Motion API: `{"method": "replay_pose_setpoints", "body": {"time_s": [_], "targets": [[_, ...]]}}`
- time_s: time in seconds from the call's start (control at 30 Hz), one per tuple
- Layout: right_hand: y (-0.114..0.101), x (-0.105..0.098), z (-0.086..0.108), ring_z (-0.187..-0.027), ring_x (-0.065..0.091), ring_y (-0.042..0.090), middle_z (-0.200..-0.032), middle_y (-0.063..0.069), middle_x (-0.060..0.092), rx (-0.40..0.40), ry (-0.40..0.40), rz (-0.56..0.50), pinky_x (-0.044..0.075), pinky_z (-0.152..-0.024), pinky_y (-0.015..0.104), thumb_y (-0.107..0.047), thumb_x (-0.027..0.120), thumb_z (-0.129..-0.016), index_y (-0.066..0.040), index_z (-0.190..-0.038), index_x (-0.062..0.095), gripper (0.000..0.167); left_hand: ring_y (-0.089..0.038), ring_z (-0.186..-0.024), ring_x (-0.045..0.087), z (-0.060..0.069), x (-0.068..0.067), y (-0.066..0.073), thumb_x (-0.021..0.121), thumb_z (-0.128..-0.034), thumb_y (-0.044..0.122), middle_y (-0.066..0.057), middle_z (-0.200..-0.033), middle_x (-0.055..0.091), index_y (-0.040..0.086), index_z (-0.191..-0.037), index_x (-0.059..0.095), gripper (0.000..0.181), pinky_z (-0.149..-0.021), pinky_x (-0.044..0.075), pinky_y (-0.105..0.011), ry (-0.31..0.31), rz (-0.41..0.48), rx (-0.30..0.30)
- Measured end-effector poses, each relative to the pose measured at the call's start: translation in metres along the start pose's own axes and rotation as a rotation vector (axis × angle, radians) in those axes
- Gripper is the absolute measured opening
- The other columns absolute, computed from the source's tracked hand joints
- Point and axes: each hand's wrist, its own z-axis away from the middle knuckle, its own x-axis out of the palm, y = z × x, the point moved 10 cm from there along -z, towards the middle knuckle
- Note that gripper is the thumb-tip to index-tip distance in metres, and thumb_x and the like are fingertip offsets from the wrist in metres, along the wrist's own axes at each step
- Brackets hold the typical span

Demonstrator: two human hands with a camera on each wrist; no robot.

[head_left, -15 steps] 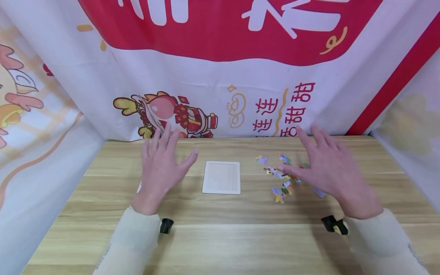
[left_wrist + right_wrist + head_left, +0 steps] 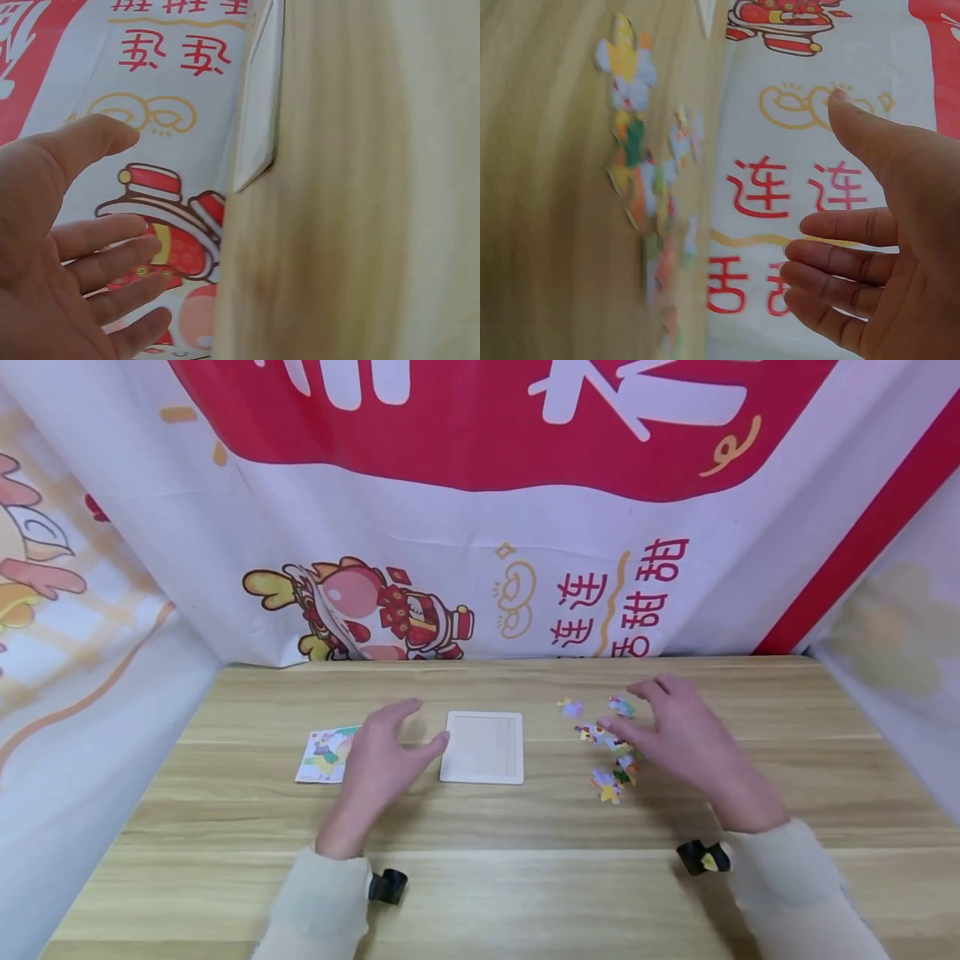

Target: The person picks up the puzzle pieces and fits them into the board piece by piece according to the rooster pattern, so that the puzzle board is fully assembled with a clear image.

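Note:
Between the two hands a square puzzle frame point(image 2: 482, 779) with a pale wooden base lies on the table. My left hand point(image 2: 381, 768) hovers left of it, thumb spread from the fingers, holding nothing. Partly behind that hand lies a picture card point(image 2: 322, 756) with a cartoon figure. Over on the right, my right hand point(image 2: 686, 735) is above the scattered jigsaw pieces point(image 2: 606, 783), its thumb and fingers apart and nothing between them. Some pieces are hidden beneath it. The right wrist view shows the colourful jigsaw pieces point(image 2: 634, 142), slightly blurred, away from the relaxed fingers point(image 2: 832, 262).
The wood-grain table point(image 2: 510, 893) reaches back to a hanging printed cloth point(image 2: 465, 527) with red and cartoon patterns. More cloth stands at both sides. Small black devices point(image 2: 388, 887) sit at the sleeve cuffs.
Both hands have come lower. The left hand has shifted right toward the frame, uncovering the picture card. My right hand has moved left over the pieces, its fingers more bent.

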Motion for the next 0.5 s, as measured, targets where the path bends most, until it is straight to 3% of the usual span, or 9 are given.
{"method": "replay_pose_setpoints", "body": {"time_s": [0.1,0.3,0.5], "targets": [[0.001,0.011,-0.005,-0.134,0.054,0.045,-0.142,0.025,0.06,0.015,-0.02,-0.072,0.049,-0.113,0.066,-0.057,0.07,-0.101,0.002,-0.14,0.065,0.071,-0.04,-0.154,0.048,0.001,0.013,-0.008,0.084,-0.0932,0.04,-0.015,-0.162,0.056,0.008,-0.153,0.059,0.072,-0.127,0.041,-0.058,-0.072,0.102,-0.029],[0.008,0.034,-0.015,-0.115,0.069,0.033,-0.122,0.016,0.075,0.033,-0.034,-0.278,0.059,-0.101,0.055,-0.042,0.076,-0.101,-0.002,-0.127,0.073,0.047,-0.032,-0.162,0.038,0.003,0.035,-0.033,0.09,-0.0868,0.045,-0.004,-0.167,0.051,0.023,-0.153,0.061,0.075,-0.131,0.033,-0.057,-0.208,0.269,-0.108],[0.021,0.049,-0.019,-0.108,0.072,0.028,-0.118,0.015,0.077,0.119,-0.069,-0.369,0.061,-0.098,0.049,-0.035,0.077,-0.101,-0.004,-0.124,0.073,0.039,-0.03,-0.165,0.032,0.001,0.045,-0.047,0.09,-0.0873,0.042,-0.001,-0.169,0.048,0.028,-0.151,0.064,0.07,-0.134,0.025,-0.06,-0.276,0.351,-0.098]]}}
